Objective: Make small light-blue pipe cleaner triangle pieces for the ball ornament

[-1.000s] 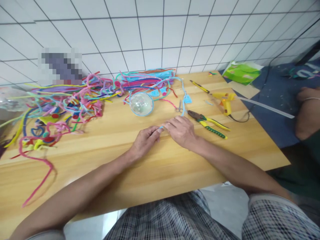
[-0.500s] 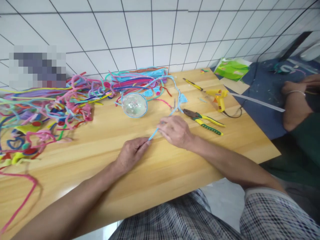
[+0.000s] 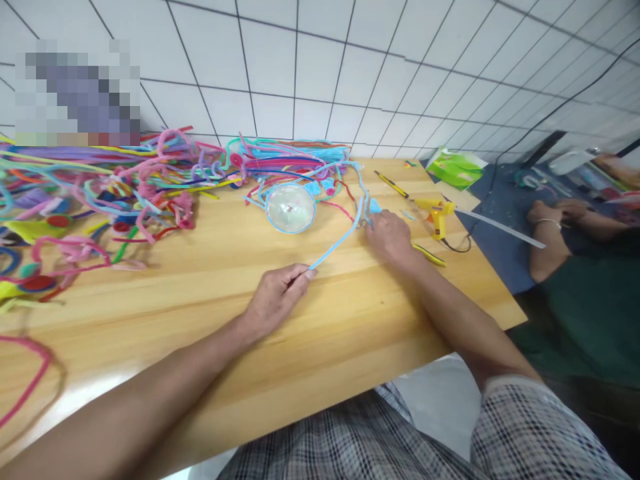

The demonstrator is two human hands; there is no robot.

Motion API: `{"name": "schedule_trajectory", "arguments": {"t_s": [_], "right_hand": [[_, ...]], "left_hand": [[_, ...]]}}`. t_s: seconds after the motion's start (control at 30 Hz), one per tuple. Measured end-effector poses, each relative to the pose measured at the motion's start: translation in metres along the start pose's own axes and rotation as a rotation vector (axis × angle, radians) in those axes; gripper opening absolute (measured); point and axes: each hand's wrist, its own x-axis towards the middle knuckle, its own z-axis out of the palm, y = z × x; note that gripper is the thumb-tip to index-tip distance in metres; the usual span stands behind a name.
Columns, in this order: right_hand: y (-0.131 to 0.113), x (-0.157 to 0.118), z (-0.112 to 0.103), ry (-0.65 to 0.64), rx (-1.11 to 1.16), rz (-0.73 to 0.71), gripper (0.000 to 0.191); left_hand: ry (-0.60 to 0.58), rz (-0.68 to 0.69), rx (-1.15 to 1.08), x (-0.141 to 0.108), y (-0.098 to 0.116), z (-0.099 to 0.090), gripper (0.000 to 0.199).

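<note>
My left hand (image 3: 280,293) pinches the near end of a light blue pipe cleaner (image 3: 334,247) above the wooden table (image 3: 350,320). The strip runs up and to the right toward more blue pipe cleaners. My right hand (image 3: 390,235) is beside a small blue tassel-like piece (image 3: 375,206), over the pliers (image 3: 429,255), of which only part of a handle shows. Its fingertips are hidden behind the hand, so what it holds cannot be made out. A clear round dome (image 3: 291,209) with a blue rim lies between the hands and the wall.
Many coloured pipe cleaners (image 3: 150,180) are heaped at the left and back. At the right lie a yellow cutter (image 3: 391,184), a yellow glue gun (image 3: 437,217) with a cord, and a green packet (image 3: 456,168). Another person's hands (image 3: 547,212) are at the far right.
My right hand has moved away from my left, right and toward the wall, and now covers most of the pliers. More of the blue strip shows between the hands. The view has shifted slightly.
</note>
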Motion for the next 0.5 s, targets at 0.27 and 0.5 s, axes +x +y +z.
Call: {"name": "schedule_trajectory", "arguments": {"t_s": [0.27,0.5], "right_hand": [[0.033,0.063,-0.031,0.125,-0.012,0.215,0.05],[0.045,0.045,-0.03,0.37,0.137,0.004,0.048]], "left_hand": [[-0.04,0.06,0.01,0.001,0.0,-0.001,0.038],[-0.026,0.068,0.002,0.001,-0.002,0.002,0.035]]}}
